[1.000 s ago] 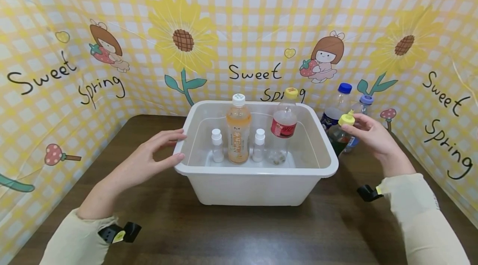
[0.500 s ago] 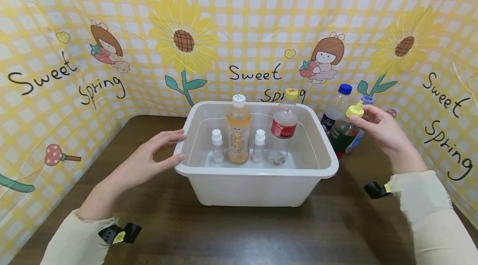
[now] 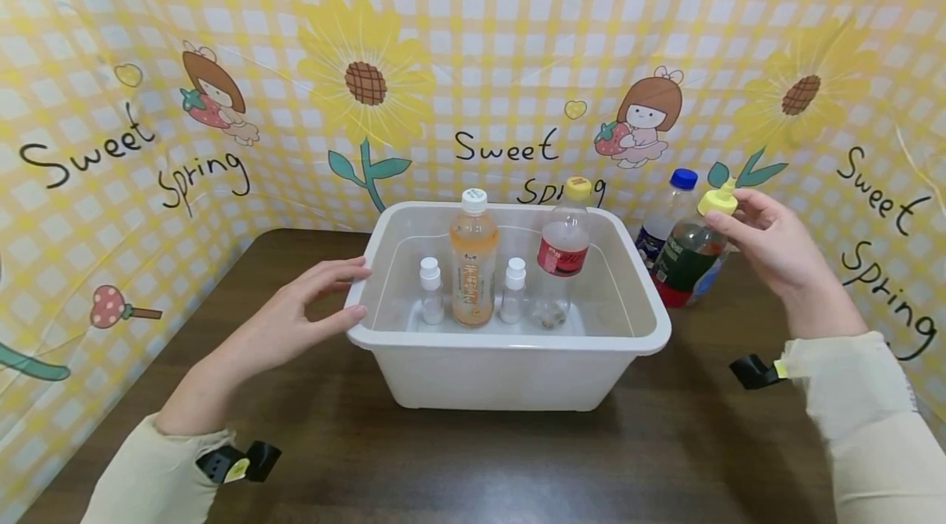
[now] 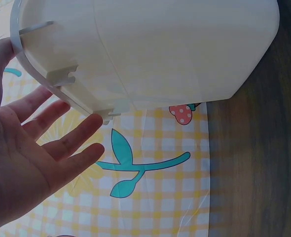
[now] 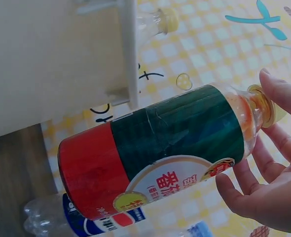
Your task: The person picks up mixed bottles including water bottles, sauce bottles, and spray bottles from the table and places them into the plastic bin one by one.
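Note:
My right hand pinches the yellow nozzle cap of a ketchup bottle with a green and red label. It leans, base toward the tub's right wall, and reddish residue shows near its neck in the right wrist view. Against the left rim of a white plastic tub rest the fingertips and thumb of my left hand, fingers fairly straight. Inside the tub stand an orange drink bottle, a clear bottle with a red label and yellow cap, and two small white-capped bottles, one left, one right.
Right of the tub, behind the ketchup bottle, stands a blue-capped Pepsi bottle. Another bottle's pale-blue cap shows low in the right wrist view. A yellow checked cloth walls the back and sides of the dark wooden table.
My right hand has moved right and slightly up with the ketchup bottle, which came out from behind the tub's right edge and tilted. My left hand stays on the rim.

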A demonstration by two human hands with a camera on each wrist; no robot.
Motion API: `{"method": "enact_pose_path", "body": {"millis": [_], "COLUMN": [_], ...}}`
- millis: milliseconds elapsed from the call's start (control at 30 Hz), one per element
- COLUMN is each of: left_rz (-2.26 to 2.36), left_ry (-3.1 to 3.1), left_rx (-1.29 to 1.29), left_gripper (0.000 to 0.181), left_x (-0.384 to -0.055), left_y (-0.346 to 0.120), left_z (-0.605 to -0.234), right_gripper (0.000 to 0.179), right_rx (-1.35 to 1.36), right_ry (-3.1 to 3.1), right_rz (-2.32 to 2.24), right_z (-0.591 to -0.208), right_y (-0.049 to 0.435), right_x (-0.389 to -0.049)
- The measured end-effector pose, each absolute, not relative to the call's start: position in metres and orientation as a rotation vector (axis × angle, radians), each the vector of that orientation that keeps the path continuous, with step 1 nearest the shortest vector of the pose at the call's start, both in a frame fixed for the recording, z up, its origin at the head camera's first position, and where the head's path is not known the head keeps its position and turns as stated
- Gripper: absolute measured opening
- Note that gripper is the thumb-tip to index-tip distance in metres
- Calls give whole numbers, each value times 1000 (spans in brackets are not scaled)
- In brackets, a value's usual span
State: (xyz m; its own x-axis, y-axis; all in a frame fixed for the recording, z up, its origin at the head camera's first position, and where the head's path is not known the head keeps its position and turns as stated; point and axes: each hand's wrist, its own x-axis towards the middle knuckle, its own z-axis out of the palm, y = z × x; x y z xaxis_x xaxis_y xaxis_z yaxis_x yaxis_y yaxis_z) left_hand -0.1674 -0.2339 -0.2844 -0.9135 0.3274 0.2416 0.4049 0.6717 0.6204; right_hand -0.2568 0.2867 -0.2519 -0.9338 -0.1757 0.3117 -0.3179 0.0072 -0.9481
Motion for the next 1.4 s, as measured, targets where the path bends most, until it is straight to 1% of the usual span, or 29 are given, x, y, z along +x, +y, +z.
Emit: {"method": "enact_pose_path", "body": {"millis": [300,500,833,1067,1400], "left_rz": [-1078,-1077,-1072,-1082,-1060], "left_ry": [-2771,-2769,-2772,-2774,-2777], "left_rx": [-609,-610,-605,-602,-600], "left_gripper": [44,44,44,45,44], "left_x": [-168,-168,-167,-167,-167], "left_y": [-234,-235,-234,-233,-233], "left_z": [-285,-285,-284,-283,-283], "right_gripper": [22,20,20,21,23], "right_rx": [649,650,679,785,826], "right_ry": [-1996,-1935,-1912,-1797,-1797], "right_rz": [2171,2231,2208,2223,2241], "right_z": [-234,-224,-209,-197,-185], "right_y": [286,285,286,282,278], "right_x": [-252,-250,-248,-246,-242]}}
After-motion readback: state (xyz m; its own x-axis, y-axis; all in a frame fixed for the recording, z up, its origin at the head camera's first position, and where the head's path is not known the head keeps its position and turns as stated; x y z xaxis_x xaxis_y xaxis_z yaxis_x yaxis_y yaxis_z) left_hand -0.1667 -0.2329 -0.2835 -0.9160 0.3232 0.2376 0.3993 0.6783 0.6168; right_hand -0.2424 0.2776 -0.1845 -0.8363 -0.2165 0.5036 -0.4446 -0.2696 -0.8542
